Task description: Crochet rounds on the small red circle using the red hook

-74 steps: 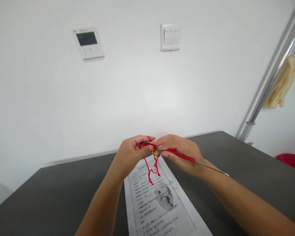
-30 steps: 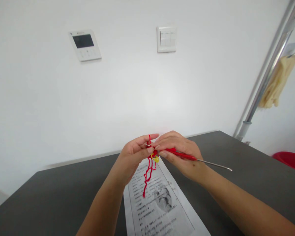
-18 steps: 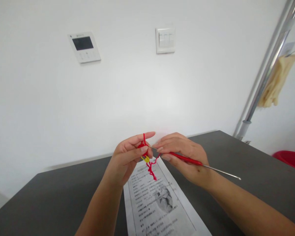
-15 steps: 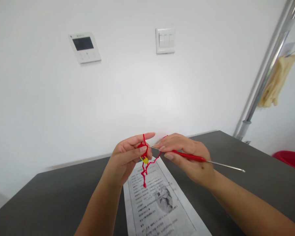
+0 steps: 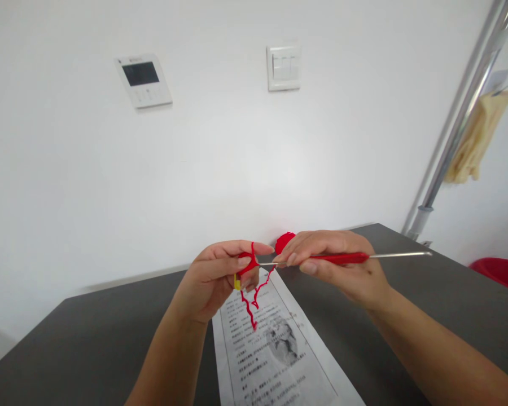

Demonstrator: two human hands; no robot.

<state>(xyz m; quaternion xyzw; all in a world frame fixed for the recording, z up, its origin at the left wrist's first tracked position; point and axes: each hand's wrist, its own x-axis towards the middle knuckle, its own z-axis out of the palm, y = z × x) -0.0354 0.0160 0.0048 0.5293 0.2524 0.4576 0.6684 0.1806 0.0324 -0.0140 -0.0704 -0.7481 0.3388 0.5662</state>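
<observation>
My left hand (image 5: pixel 218 273) pinches a small piece of red crochet work (image 5: pixel 246 263) between thumb and fingers. Red yarn runs over its outstretched index finger. A yellow stitch marker (image 5: pixel 237 281) hangs at the work's lower edge, and a loose red yarn tail (image 5: pixel 249 313) dangles beneath. My right hand (image 5: pixel 342 262) is closed on the red handle of a crochet hook (image 5: pixel 341 258), held almost level. The hook's metal tip reaches the work at my left thumb; whether it passes through a stitch is too small to tell. Behind my right fingers sits a red yarn ball (image 5: pixel 284 242), partly hidden.
Under the hands a printed sheet (image 5: pixel 275 361) with a picture lies on the dark grey table (image 5: pixel 110 338). The white wall behind carries a panel with a screen (image 5: pixel 144 82) and a switch (image 5: pixel 283 69). A metal pole (image 5: pixel 461 124) and a red container (image 5: pixel 499 273) stand at the right.
My right hand has moved slightly right, and the hook has turned from slanting to nearly level. The crochet work has tilted in my left hand, shifting the marker left. More of the yarn ball shows.
</observation>
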